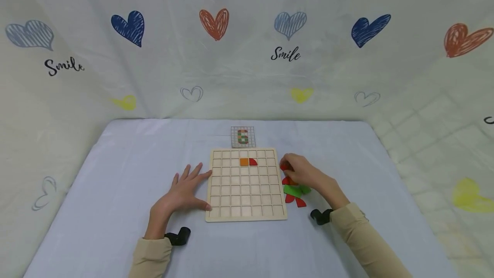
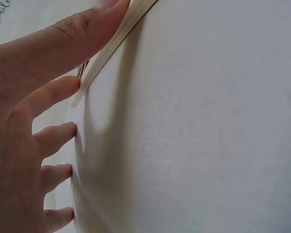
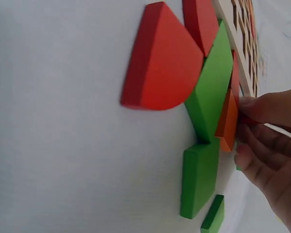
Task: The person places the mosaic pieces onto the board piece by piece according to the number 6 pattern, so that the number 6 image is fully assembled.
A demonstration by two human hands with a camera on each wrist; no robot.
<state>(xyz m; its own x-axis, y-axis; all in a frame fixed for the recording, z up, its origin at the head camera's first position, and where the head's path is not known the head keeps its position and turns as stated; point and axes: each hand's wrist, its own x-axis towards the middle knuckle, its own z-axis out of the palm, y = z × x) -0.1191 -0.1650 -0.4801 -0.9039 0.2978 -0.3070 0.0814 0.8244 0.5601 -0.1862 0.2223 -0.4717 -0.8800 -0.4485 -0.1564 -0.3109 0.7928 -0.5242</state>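
Fingers on the left hand [image 1: 185,192] are spread wide, thumb and index tip both touching the left edge of the square pale wooden grid board [image 1: 245,190]. Looks like a steadying hold, so the board doesn't skate around on the white cloth [image 1: 115,209]. Its other three fingers fan out toward the far side, off the board.

Over on the right it's a different story: the right hand [image 1: 302,170] has thumb and fingertips pinching a small red flat piece [image 1: 284,167], just beside the board's right edge. Most of it is hidden by the fingers, so can't tell its exact shape.

Board-wise, an orange square tile [image 1: 244,162] sits in the middle column of the second row from the far edge, with a red quarter-round tile [image 1: 252,162] in the cell directly to its right.

Loose stuff is bunched close to the board's right side, probably so the right hand barely has to reach: a long green block [image 3: 213,90], an orange block [image 3: 227,121], a red round-edged block [image 3: 162,60] and a few more. Just past the far edge is a small gridded card [image 1: 243,137] with a red, orange and green figure, presumably put there to be easy to glance at.
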